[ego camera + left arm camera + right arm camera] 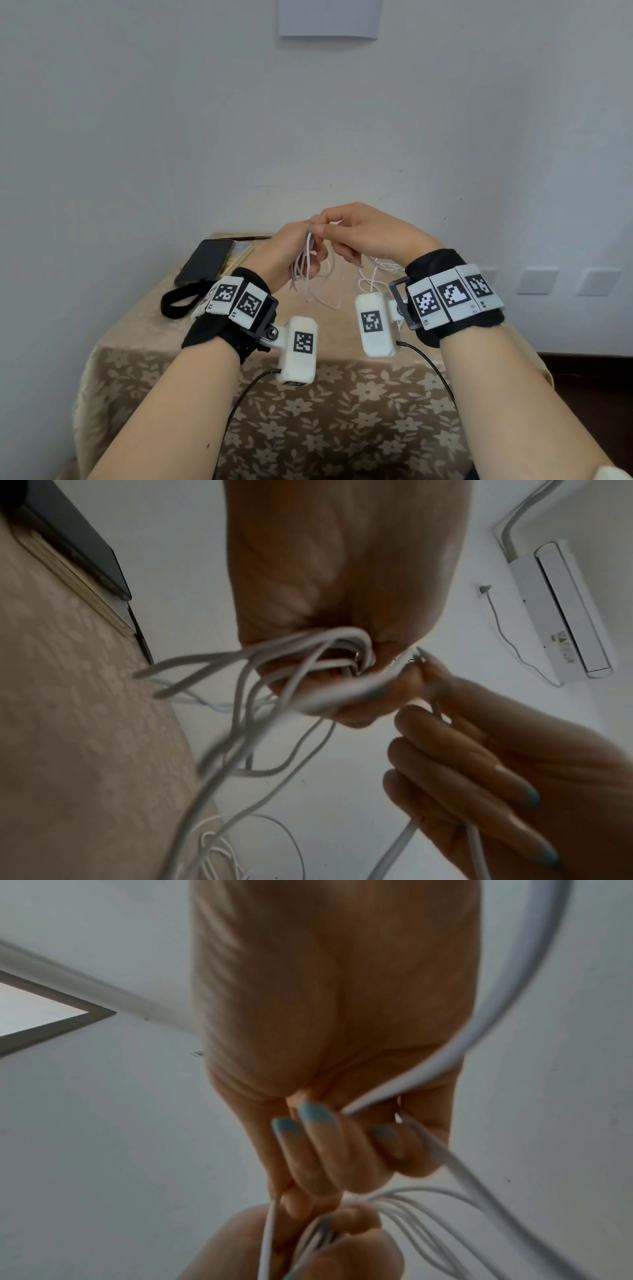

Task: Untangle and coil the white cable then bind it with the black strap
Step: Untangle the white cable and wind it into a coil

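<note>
We hold the white cable (pixel 310 270) up above the table (pixel 260 404) so its loops hang free and the tangles show. Our left hand (pixel 291 246) is clenched round the gathered loops, keeping the coil together. Our right hand (pixel 363 233) pinches a strand just beside it, probably to feed the next turn. The black strap (pixel 176 303) lies on the cloth at the left, waiting until the coil is finished.

Counts: two hands, left hand (pixel 291 250) and right hand (pixel 363 233), both gripped one white cable (pixel 310 270), several loops bunched in the left fist. One black strap (pixel 178 301) lay left of the left wrist, one dark phone (pixel 205 260) just beyond it. One table (pixel 308 411).
</note>
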